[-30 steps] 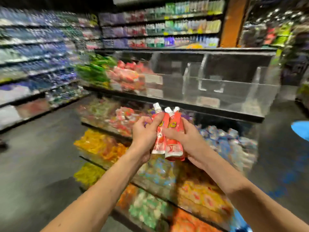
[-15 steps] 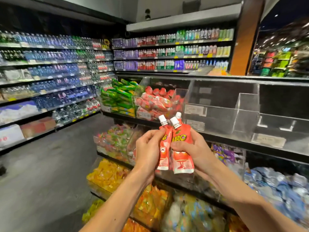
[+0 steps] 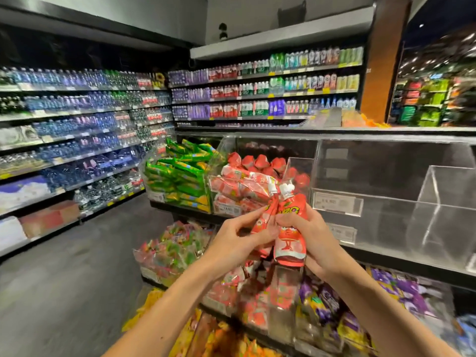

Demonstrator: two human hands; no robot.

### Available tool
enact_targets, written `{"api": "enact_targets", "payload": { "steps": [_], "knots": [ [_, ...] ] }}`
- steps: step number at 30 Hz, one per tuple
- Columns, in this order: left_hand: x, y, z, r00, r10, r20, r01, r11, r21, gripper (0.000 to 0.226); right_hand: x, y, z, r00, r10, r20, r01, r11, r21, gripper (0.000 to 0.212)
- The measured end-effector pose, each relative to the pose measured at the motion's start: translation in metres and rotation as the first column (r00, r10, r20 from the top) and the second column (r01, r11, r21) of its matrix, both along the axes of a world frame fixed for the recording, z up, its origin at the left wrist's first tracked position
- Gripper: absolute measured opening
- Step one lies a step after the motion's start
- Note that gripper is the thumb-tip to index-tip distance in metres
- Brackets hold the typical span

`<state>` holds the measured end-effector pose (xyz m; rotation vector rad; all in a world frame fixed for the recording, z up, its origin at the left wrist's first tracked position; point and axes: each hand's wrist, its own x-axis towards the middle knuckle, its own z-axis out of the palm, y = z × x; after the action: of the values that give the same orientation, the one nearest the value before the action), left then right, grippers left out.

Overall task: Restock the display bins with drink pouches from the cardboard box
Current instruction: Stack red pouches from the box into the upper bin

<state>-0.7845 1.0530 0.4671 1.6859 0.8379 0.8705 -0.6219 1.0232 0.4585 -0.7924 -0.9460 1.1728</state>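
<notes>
head view: an aisle is seen forward and down; both hands are raised before a rack of clear bins.
pouches: a small bundle of red pouches point(image 3: 292, 215) is held upright, white caps up, between the two hands. It sits just in front of the red bin point(image 3: 228, 207) and a little below its top.
left hand point(image 3: 239, 243): thumb and fingertips are pinched on the thinner left pouch near its middle.
right hand point(image 3: 318, 243): fingers are wrapped round the front pouch from behind, thumb laid across its face; most of the weight is judged to be carried here.
why held so: caps are kept up and the bundle is squeezed together, likely so pouches can be squared up or one peeled off before placing.
red bin: already heaped with matching red pouches, so it is judged the target.
empty bin point(image 3: 386, 222): set just right of the red bin; nothing is seen inside.
green packs point(image 3: 180, 173): stacked in the bin left of the red one.
lower bins point(image 3: 175, 248): filled with mixed sweets, directly under the hands.
box: not in view.
step: pouches carried to the rack, not yet placed.
next: the bundle must be lifted over the bin's front wall.
risk: a loosened pouch could be dropped into the lower bins.
</notes>
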Motion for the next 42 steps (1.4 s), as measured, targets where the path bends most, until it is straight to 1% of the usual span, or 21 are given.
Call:
{"api": "enact_targets", "payload": {
  "steps": [2, 4, 6, 8, 9, 11, 13, 15, 17, 19, 22, 25, 31, 33, 36, 38, 40, 42],
  "knots": [
    [-0.002, 0.019, 0.001, 0.999, -0.046, -0.008, 0.046, 0.999, -0.012, 0.059, 0.000, 0.016, 0.004, 1.000, -0.028, 0.013, 0.028, 1.000, -0.001, 0.045],
    [-0.005, 0.040, 0.001, 0.993, -0.110, -0.037, 0.109, 0.994, -0.014, 0.061, -0.001, 0.030, 0.006, 0.997, -0.065, 0.044, 0.065, 0.998, -0.004, 0.032],
    [-0.007, 0.061, 0.003, 0.984, -0.158, -0.078, 0.162, 0.986, 0.038, 0.065, -0.001, 0.042, 0.006, 0.995, -0.084, 0.052, 0.085, 0.996, -0.015, 0.026],
    [-0.008, 0.081, 0.007, 0.982, -0.149, -0.119, 0.161, 0.982, 0.099, 0.069, -0.002, 0.054, 0.009, 0.994, -0.104, 0.044, 0.105, 0.994, -0.017, 0.024],
    [-0.008, 0.092, 0.009, 0.981, -0.159, -0.108, 0.171, 0.979, 0.108, 0.067, -0.001, 0.060, 0.012, 0.991, -0.127, 0.043, 0.128, 0.992, -0.019, 0.022],
    [-0.007, 0.115, 0.011, 0.977, -0.211, -0.029, 0.212, 0.973, 0.086, 0.062, 0.000, 0.074, 0.020, 0.983, -0.179, 0.045, 0.180, 0.983, -0.029, 0.019],
    [-0.002, 0.136, 0.019, 0.977, -0.209, 0.043, 0.203, 0.974, 0.104, 0.052, 0.000, 0.087, 0.032, 0.973, -0.227, 0.041, 0.229, 0.973, -0.027, 0.018],
    [0.006, 0.160, 0.028, 0.980, -0.176, 0.089, 0.156, 0.968, 0.198, 0.038, 0.003, 0.100, 0.046, 0.955, -0.288, 0.075, 0.289, 0.957, -0.007, 0.018],
    [0.018, 0.186, 0.040, 0.980, -0.155, 0.121, 0.109, 0.940, 0.324, 0.032, 0.009, 0.110, 0.059, 0.927, -0.363, 0.097, 0.364, 0.931, 0.006, 0.017],
    [0.032, 0.215, 0.050, 0.989, -0.120, 0.086, 0.076, 0.913, 0.400, 0.029, 0.020, 0.118, 0.070, 0.895, -0.435, 0.094, 0.437, 0.899, 0.002, 0.015],
    [0.060, 0.252, 0.057, 0.996, -0.084, -0.008, 0.079, 0.891, 0.447, 0.027, 0.035, 0.121, 0.081, 0.847, -0.514, 0.137, 0.522, 0.853, -0.028, 0.013],
    [0.090, 0.274, 0.060, 0.992, -0.067, -0.109, 0.112, 0.858, 0.501, 0.033, 0.047, 0.124, 0.084, 0.818, -0.556, 0.149, 0.567, 0.823, -0.039, 0.007],
    [0.136, 0.286, 0.054, 0.953, -0.110, -0.282, 0.250, 0.809, 0.532, 0.041, 0.058, 0.124, 0.081, 0.822, -0.536, 0.193, 0.553, 0.832, -0.043, 0.013],
    [0.141, 0.294, 0.054, 0.949, -0.140, -0.283, 0.266, 0.839, 0.475, 0.040, 0.059, 0.123, 0.082, 0.832, -0.511, 0.217, 0.530, 0.847, -0.033, 0.016],
    [0.148, 0.302, 0.051, 0.961, -0.119, -0.248, 0.217, 0.883, 0.417, 0.042, 0.061, 0.121, 0.081, 0.832, -0.494, 0.253, 0.516, 0.856, -0.023, 0.016],
    [0.157, 0.296, 0.048, 0.971, -0.103, -0.216, 0.184, 0.896, 0.403, 0.044, 0.062, 0.119, 0.081, 0.828, -0.491, 0.270, 0.517, 0.856, -0.027, 0.020],
    [0.169, 0.288, 0.044, 0.974, -0.104, -0.203, 0.180, 0.897, 0.403, 0.038, 0.063, 0.119, 0.079, 0.823, -0.495, 0.279, 0.523, 0.851, -0.032, 0.028],
    [0.177, 0.282, 0.041, 0.963, -0.155, -0.221, 0.233, 0.889, 0.395, 0.028, 0.064, 0.118, 0.079, 0.814, -0.501, 0.295, 0.532, 0.846, -0.032, 0.034]
  ]
}}
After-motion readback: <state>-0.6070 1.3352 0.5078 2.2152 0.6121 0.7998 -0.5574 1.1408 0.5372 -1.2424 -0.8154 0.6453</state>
